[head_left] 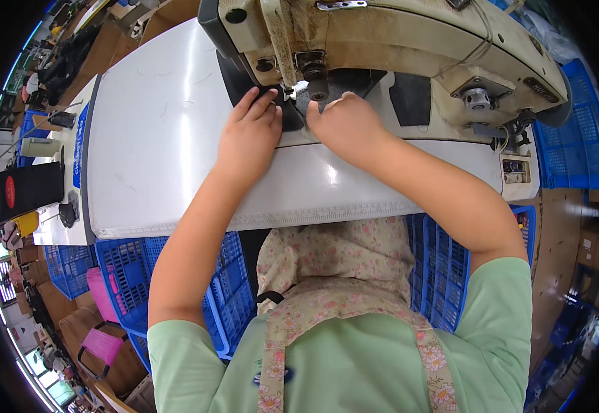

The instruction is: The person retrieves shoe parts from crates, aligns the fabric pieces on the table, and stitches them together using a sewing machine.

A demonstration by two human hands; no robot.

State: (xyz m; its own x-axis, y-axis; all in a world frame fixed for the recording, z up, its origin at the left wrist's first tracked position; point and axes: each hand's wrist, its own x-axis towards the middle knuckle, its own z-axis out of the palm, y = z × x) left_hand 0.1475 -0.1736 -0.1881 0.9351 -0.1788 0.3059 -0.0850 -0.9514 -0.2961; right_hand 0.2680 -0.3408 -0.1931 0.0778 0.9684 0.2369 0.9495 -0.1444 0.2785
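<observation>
Under the head of an old beige sewing machine (382,38) lies a black piece of fabric or leather (234,76). The presser foot and needle area (290,93) comes down on it between my two hands. My left hand (250,134) lies left of the foot, fingers stretched out and resting on the black piece. Right of the foot, my right hand (346,127) has its fingers curled in and its thumb near the foot, gripping the black piece at its near side; its fingertips are partly hidden. A separate black piece (410,100) lies flat on the machine bed farther right.
The white sewing table (148,151) has a ruler strip along its near edge. Blue plastic crates (227,292) stand below it, with another blue crate (575,131) at the far right. A black padded item (24,196) sits at the left beside a second machine table.
</observation>
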